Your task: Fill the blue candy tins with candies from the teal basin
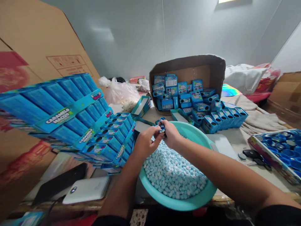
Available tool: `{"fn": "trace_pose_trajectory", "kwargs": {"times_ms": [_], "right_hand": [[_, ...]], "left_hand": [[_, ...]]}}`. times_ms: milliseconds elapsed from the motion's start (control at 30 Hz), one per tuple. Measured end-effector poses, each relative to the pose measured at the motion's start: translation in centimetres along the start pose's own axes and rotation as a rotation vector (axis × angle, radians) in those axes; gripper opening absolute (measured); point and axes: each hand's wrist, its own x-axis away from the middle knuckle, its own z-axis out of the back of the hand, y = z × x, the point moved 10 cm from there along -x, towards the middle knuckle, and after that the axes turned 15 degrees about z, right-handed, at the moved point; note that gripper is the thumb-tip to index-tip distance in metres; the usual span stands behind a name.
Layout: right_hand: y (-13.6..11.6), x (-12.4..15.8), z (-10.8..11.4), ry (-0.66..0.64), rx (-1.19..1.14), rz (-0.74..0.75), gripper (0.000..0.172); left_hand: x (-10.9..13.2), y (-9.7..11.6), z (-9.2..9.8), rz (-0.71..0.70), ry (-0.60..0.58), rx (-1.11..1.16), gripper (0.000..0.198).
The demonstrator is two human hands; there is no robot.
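at my far left a stiff brown cardboard carton [70, 47] rises behind stacked blue boxes [58, 94], slim glossy blocks packed tight in printed trays, i suppose so that they keep each other in line. in front of them lies a smooth white device [87, 190] with rounded corners. my left hand [147, 141] and my right hand [171, 133] meet above the back of the turquoise basin [178, 205], the fingers of both drawn into a narrow pinch on one small blue piece [162, 128] with a silvery shine; its full shape is hidden. held there, anything dropped would probably land among the pellets [174, 169], rounded, pale blue and white, heaped in smooth plastic. beyond, a box on its side [188, 61] faces me, seemingly to keep its loose blue boxes [182, 88] within reach. farther right on the worktop [240, 142], a black key fob [251, 153] lies near a shallow printed tray [268, 154] of round, shiny blue pieces [290, 153].
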Motion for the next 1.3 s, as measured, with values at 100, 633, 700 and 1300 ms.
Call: {"fn": "trace_pose_trajectory", "kwargs": {"times_ms": [100, 633, 700, 1300], "right_hand": [[0.1, -0.1, 0.2, 0.030, 0.012, -0.039, 0.020], [-1.5, -1.6, 2.2, -0.015, 0.298, 0.142, 0.021], [-1.9, -1.5, 1.9, -0.045, 0.295, 0.171, 0.022], [-3.2, -0.3, 0.0, -0.166, 0.255, 0.199, 0.021]], "left_hand": [[0.1, 0.1, 0.0, -0.023, 0.004, -0.026, 0.013], [5.3, 1.1, 15.4, 0.252, 0.428, -0.616, 0.023], [6.3, -1.4, 18.0, 0.386, 0.381, -0.828, 0.025], [8.3, -6.9, 19.1, 0.678, 0.077, -1.018, 0.043]]}}
